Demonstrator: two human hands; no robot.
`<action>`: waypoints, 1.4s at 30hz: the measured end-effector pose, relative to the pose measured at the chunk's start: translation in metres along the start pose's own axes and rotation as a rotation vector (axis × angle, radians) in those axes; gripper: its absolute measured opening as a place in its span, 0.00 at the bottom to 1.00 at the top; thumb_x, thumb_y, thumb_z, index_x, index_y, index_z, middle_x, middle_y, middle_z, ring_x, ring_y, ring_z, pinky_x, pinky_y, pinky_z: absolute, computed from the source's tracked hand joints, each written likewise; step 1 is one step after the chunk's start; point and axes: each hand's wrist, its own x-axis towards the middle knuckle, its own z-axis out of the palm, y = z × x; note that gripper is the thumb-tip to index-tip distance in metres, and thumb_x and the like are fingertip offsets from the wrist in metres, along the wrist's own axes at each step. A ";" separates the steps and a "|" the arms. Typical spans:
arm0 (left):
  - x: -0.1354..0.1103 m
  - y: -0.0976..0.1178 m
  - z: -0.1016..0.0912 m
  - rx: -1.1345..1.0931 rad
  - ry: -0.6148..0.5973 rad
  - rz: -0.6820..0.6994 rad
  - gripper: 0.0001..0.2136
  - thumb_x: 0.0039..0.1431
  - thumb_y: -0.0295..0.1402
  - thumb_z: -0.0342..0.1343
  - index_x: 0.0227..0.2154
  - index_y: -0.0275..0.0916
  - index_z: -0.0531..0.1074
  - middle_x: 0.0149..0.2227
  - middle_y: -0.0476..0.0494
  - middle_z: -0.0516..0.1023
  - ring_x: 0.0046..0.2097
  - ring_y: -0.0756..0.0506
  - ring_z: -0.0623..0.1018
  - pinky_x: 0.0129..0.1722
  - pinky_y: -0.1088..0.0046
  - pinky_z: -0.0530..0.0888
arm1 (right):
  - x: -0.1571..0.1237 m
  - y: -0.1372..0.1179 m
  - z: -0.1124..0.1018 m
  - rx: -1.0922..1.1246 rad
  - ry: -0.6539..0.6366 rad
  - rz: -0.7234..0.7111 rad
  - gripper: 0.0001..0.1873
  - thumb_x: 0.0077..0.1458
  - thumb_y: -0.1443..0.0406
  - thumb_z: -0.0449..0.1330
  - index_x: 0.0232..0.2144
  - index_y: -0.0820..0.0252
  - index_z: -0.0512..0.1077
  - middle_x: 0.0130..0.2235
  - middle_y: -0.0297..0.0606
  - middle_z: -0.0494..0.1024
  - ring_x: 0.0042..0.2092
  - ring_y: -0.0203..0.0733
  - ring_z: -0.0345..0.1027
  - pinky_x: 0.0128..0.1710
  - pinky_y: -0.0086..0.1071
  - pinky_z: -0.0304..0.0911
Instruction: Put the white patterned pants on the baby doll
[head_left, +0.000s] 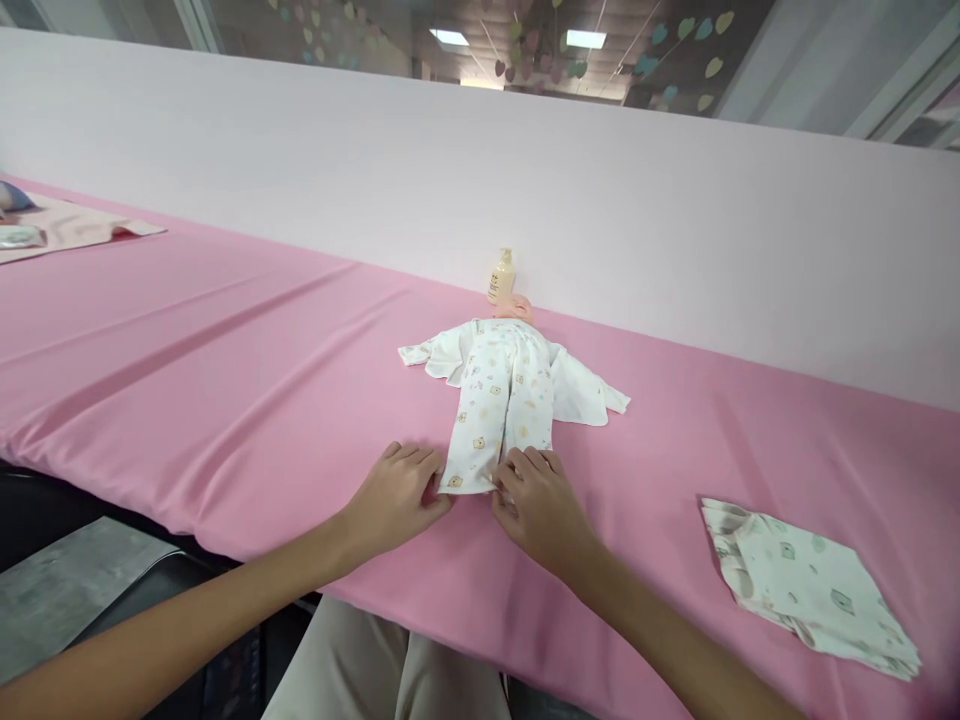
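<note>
A pair of small white baby pants (487, 395) with a bear print lies flat on the pink cloth, legs pointing toward me. Under it spreads a white baby shirt (581, 390), its sleeves out to both sides. My left hand (401, 495) pinches the outer corner of the left leg's hem. With closed fingers, my right hand (540, 500) grips the hem at the inner corner of that same leg, covering the end of the right leg. The hem between both hands is pulled straight.
A pump bottle (502, 277) and a peach-coloured item (514, 308) stand behind the clothes, near the white wall (375, 170). Folded printed cloth (814, 585) lies at the right. A pale mat (82, 225) with items is at the far left. The pink tablecloth (300, 400) has creases.
</note>
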 end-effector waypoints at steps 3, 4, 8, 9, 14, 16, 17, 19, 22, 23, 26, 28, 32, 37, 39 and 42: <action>-0.004 0.006 -0.010 -0.010 0.037 0.009 0.12 0.58 0.29 0.59 0.27 0.43 0.58 0.27 0.50 0.72 0.32 0.43 0.72 0.37 0.63 0.63 | -0.004 -0.004 -0.007 0.045 0.052 0.016 0.06 0.61 0.72 0.60 0.35 0.56 0.68 0.38 0.39 0.75 0.40 0.46 0.66 0.47 0.44 0.61; -0.006 0.007 -0.012 -0.004 0.046 0.022 0.12 0.57 0.28 0.59 0.27 0.43 0.59 0.27 0.50 0.72 0.32 0.44 0.71 0.37 0.63 0.63 | -0.006 -0.006 -0.008 0.053 0.055 0.014 0.06 0.60 0.72 0.60 0.34 0.55 0.68 0.37 0.39 0.75 0.39 0.46 0.66 0.47 0.44 0.61; -0.015 0.007 -0.011 0.016 0.033 0.068 0.10 0.56 0.28 0.58 0.28 0.43 0.60 0.28 0.49 0.73 0.31 0.44 0.71 0.36 0.63 0.64 | -0.013 -0.011 -0.008 0.092 -0.001 -0.030 0.06 0.58 0.72 0.60 0.34 0.56 0.68 0.37 0.39 0.75 0.40 0.46 0.67 0.49 0.45 0.62; -0.018 0.005 -0.010 0.002 0.018 0.071 0.10 0.57 0.28 0.58 0.29 0.43 0.61 0.28 0.49 0.74 0.31 0.44 0.72 0.36 0.63 0.64 | -0.014 -0.011 -0.009 0.119 -0.014 -0.035 0.06 0.59 0.71 0.60 0.34 0.56 0.68 0.37 0.38 0.75 0.40 0.45 0.67 0.49 0.45 0.62; -0.008 -0.015 -0.022 -0.082 -0.062 0.044 0.06 0.59 0.32 0.59 0.32 0.43 0.65 0.33 0.48 0.76 0.34 0.43 0.73 0.38 0.63 0.68 | -0.008 0.022 -0.031 0.304 0.014 0.099 0.01 0.67 0.64 0.60 0.39 0.54 0.71 0.38 0.37 0.78 0.41 0.46 0.71 0.51 0.47 0.64; 0.018 -0.031 -0.032 -0.130 -0.061 0.046 0.03 0.64 0.34 0.56 0.35 0.42 0.67 0.36 0.47 0.77 0.36 0.43 0.74 0.40 0.62 0.70 | 0.009 0.051 -0.042 0.347 0.041 0.226 0.05 0.69 0.61 0.58 0.41 0.54 0.73 0.40 0.39 0.79 0.42 0.47 0.72 0.49 0.46 0.65; 0.037 -0.040 -0.035 -0.167 -0.047 0.053 0.03 0.67 0.35 0.53 0.37 0.42 0.69 0.38 0.46 0.78 0.38 0.42 0.75 0.41 0.62 0.71 | 0.021 0.068 -0.046 0.373 0.051 0.300 0.07 0.70 0.59 0.58 0.41 0.54 0.73 0.41 0.40 0.80 0.42 0.47 0.72 0.47 0.45 0.66; 0.088 -0.058 -0.038 -0.245 -0.010 0.052 0.07 0.71 0.37 0.49 0.39 0.42 0.70 0.41 0.44 0.79 0.43 0.41 0.76 0.46 0.60 0.72 | 0.052 0.107 -0.050 0.457 0.066 0.434 0.10 0.69 0.56 0.58 0.42 0.55 0.73 0.44 0.41 0.81 0.44 0.48 0.74 0.47 0.44 0.68; 0.179 -0.081 -0.028 -0.330 0.090 0.006 0.11 0.70 0.41 0.51 0.43 0.40 0.73 0.49 0.39 0.81 0.51 0.39 0.76 0.50 0.61 0.73 | 0.106 0.165 -0.041 0.535 0.128 0.590 0.12 0.66 0.55 0.63 0.43 0.55 0.74 0.48 0.41 0.82 0.49 0.47 0.74 0.53 0.43 0.68; 0.208 -0.088 -0.023 -0.344 0.103 -0.002 0.12 0.69 0.41 0.52 0.45 0.39 0.73 0.51 0.38 0.81 0.52 0.39 0.75 0.52 0.61 0.73 | 0.124 0.182 -0.035 0.564 0.119 0.619 0.12 0.66 0.55 0.62 0.45 0.55 0.75 0.50 0.41 0.81 0.52 0.46 0.74 0.56 0.43 0.67; 0.276 -0.104 -0.006 -0.399 -0.009 -0.088 0.16 0.65 0.43 0.57 0.48 0.39 0.73 0.55 0.37 0.81 0.55 0.39 0.75 0.54 0.62 0.73 | 0.164 0.223 -0.016 0.632 0.035 0.625 0.14 0.64 0.56 0.64 0.47 0.58 0.76 0.53 0.43 0.81 0.53 0.45 0.72 0.59 0.42 0.65; 0.304 -0.113 0.003 -0.409 -0.152 -0.120 0.19 0.63 0.49 0.60 0.48 0.40 0.74 0.55 0.39 0.81 0.54 0.40 0.77 0.54 0.63 0.72 | 0.179 0.244 -0.004 0.675 -0.058 0.564 0.17 0.61 0.56 0.67 0.46 0.60 0.76 0.49 0.43 0.81 0.50 0.43 0.72 0.54 0.39 0.66; 0.326 -0.128 0.018 -0.409 -0.304 -0.029 0.23 0.64 0.57 0.57 0.46 0.41 0.76 0.52 0.41 0.81 0.51 0.39 0.77 0.51 0.64 0.72 | 0.188 0.268 0.014 0.783 -0.229 0.505 0.23 0.55 0.48 0.71 0.41 0.59 0.76 0.40 0.36 0.77 0.40 0.39 0.67 0.40 0.34 0.62; 0.311 -0.124 0.036 -0.331 -0.004 -0.081 0.15 0.70 0.49 0.52 0.44 0.41 0.73 0.51 0.40 0.78 0.54 0.37 0.73 0.57 0.55 0.69 | 0.178 0.262 0.029 0.711 -0.029 0.589 0.17 0.62 0.50 0.64 0.39 0.57 0.72 0.40 0.37 0.78 0.40 0.42 0.68 0.40 0.35 0.63; 0.286 -0.120 0.036 -0.276 0.192 -0.055 0.11 0.72 0.43 0.49 0.44 0.42 0.70 0.50 0.40 0.77 0.54 0.37 0.71 0.58 0.54 0.68 | 0.158 0.249 0.028 0.520 0.163 0.582 0.12 0.67 0.54 0.58 0.39 0.56 0.70 0.43 0.39 0.78 0.43 0.44 0.69 0.44 0.38 0.64; 0.229 -0.115 0.029 -0.192 0.300 0.042 0.08 0.74 0.39 0.47 0.42 0.42 0.68 0.47 0.41 0.77 0.49 0.38 0.71 0.54 0.56 0.69 | 0.108 0.225 0.021 0.341 0.159 0.484 0.10 0.69 0.55 0.56 0.40 0.54 0.69 0.44 0.41 0.79 0.44 0.47 0.70 0.46 0.42 0.66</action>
